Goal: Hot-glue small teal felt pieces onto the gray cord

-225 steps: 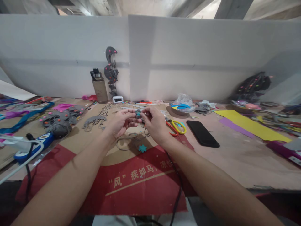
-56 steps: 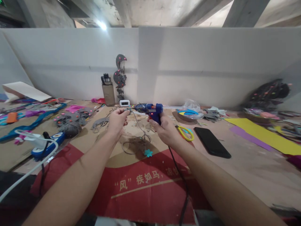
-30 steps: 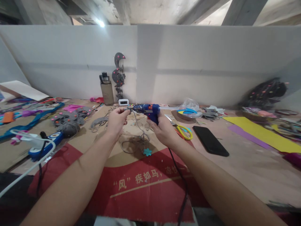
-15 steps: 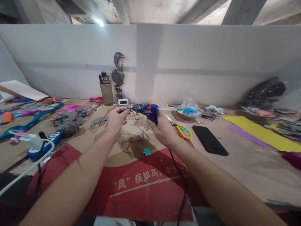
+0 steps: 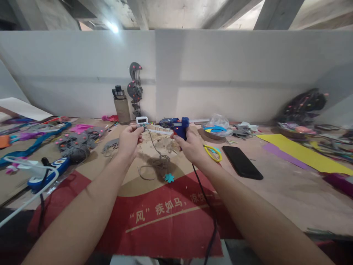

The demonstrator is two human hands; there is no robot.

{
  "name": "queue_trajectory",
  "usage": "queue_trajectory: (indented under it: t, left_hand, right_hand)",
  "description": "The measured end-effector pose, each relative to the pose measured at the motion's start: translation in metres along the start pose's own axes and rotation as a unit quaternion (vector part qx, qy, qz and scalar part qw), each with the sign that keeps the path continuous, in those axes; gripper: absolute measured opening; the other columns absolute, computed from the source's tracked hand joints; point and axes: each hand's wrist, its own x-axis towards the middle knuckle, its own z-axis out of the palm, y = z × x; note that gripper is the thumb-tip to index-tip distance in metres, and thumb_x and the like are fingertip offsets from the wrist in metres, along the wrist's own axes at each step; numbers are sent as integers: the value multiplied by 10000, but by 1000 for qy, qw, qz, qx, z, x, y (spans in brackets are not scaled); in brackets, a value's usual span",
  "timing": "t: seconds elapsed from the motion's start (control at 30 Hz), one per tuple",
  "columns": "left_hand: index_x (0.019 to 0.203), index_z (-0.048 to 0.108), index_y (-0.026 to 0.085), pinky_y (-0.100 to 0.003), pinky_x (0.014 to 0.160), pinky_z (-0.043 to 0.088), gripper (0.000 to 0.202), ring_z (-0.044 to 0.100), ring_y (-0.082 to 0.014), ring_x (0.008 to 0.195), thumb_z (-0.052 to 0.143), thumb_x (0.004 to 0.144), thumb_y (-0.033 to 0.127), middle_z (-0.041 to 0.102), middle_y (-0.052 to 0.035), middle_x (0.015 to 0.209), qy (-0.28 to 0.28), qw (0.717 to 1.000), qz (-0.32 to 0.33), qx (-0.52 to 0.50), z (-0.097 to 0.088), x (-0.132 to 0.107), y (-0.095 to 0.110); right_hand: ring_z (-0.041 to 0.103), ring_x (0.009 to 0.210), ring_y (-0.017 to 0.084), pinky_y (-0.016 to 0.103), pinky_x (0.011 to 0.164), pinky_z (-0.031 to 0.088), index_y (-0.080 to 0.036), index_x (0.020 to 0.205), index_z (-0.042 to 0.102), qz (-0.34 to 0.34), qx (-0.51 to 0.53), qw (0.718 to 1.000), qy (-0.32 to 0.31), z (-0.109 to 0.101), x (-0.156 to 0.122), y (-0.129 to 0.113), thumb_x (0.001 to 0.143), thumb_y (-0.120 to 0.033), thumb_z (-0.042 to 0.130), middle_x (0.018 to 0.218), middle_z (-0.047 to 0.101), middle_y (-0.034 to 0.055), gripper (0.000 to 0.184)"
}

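My right hand (image 5: 191, 146) is closed around the handle of a blue hot glue gun (image 5: 180, 129), whose nozzle points left. My left hand (image 5: 129, 142) is pinched on the end of a grey yarn (image 5: 153, 141); a small piece at its fingertips is too small to make out. From there the yarn hangs down to a loose tangle on the cardboard (image 5: 132, 186). A teal flower-shaped cutout (image 5: 169, 178) lies just below the tangle. The glue gun's nozzle is apart from my left fingertips.
Yellow-handled scissors (image 5: 213, 154) and a black phone (image 5: 242, 162) lie to the right. Behind stand a bottle (image 5: 121, 108) and a small white clock (image 5: 142, 120). A blue power strip (image 5: 51, 173), a grey yarn ball (image 5: 79, 152) and a plastic-covered bowl (image 5: 216, 133) are around.
The glue gun has drawn back to the right, away from my left fingertips, and a gap now shows between them. My left hand still pinches the yarn. The view has shifted slightly.
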Motion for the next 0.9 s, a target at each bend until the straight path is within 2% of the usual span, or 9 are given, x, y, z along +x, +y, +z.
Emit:
queue_trajectory:
  t: [0.1, 0.17, 0.3, 0.43, 0.5, 0.6, 0.7, 0.8, 0.9]
  left_hand:
    - [707, 586, 141, -158, 402, 305, 218, 395, -41, 453, 735, 566, 214, 496, 40, 583, -38, 997, -43, -47, 3, -3, -1]
    - [705, 581, 139, -155, 407, 311, 224, 403, -39, 461, 743, 567, 211, 502, 37, 591, -62, 995, -52, -56, 6, -7, 0]
    - [703, 573, 140, -159, 432, 327, 209, 426, -40, 484, 736, 592, 210, 509, 32, 610, -95, 993, -47, -51, 12, -15, 2]
    - [728, 574, 145, -175, 457, 340, 192, 434, -48, 502, 717, 622, 219, 511, 33, 625, -108, 993, -23, -29, 16, -21, 4]
    - [744, 577, 149, -185, 457, 332, 178, 428, -54, 498, 699, 645, 232, 508, 35, 616, -107, 994, -2, -2, 17, -23, 4]
    - [773, 595, 154, -201, 454, 313, 150, 409, -64, 486, 662, 685, 256, 498, 39, 582, -99, 991, 50, 68, 19, -27, 3]
    - [785, 619, 157, -212, 467, 317, 144, 415, -74, 498, 632, 712, 280, 509, 33, 583, -94, 979, 102, 152, 19, -29, 4]
    - [779, 627, 157, -217, 484, 330, 140, 436, -79, 517, 613, 724, 285, 536, 22, 616, -90, 964, 128, 214, 19, -31, 4]
    - [772, 623, 157, -221, 479, 331, 142, 435, -85, 511, 607, 723, 289, 529, 22, 600, -88, 960, 123, 235, 20, -32, 3]
  right_hand:
    - [527, 488, 137, 269, 494, 432, -140, 957, 516, 132, 41, 989, -52, 4, 9, 20, 826, -286, 436, 663, 593, 34, 212]
    - [548, 502, 148, 267, 505, 432, -128, 955, 524, 177, -5, 980, -94, 8, 11, 31, 838, -284, 429, 636, 592, 39, 217]
    - [611, 837, 251, 348, 739, 452, -90, 929, 587, 115, -261, 952, -114, 9, 8, 39, 839, -331, 496, 878, 645, 180, 273]
    - [483, 1082, 391, 504, 890, 354, -72, 801, 616, 78, -376, 923, -21, 1, 4, 31, 784, -405, 585, 1042, 577, 287, 334]
    - [503, 1058, 351, 492, 878, 373, -111, 795, 586, 52, -299, 952, 29, 1, 4, 23, 802, -386, 559, 1022, 587, 240, 276]
    - [572, 945, 220, 387, 827, 442, -175, 889, 492, -3, -12, 1000, 27, 12, 3, 9, 824, -365, 516, 969, 603, 119, 202]
    - [603, 841, 145, 314, 744, 484, -219, 1007, 369, 10, 251, 967, -30, 31, 0, -2, 745, -317, 602, 1015, 581, 61, 364]
    - [571, 677, 110, 274, 640, 472, -232, 1029, 347, 12, 291, 956, -42, 40, -4, -7, 735, -260, 595, 852, 560, -13, 386]
    - [531, 689, 118, 266, 643, 435, -209, 931, 474, -49, 173, 984, 4, 34, -6, -9, 780, -236, 547, 781, 548, -11, 171]
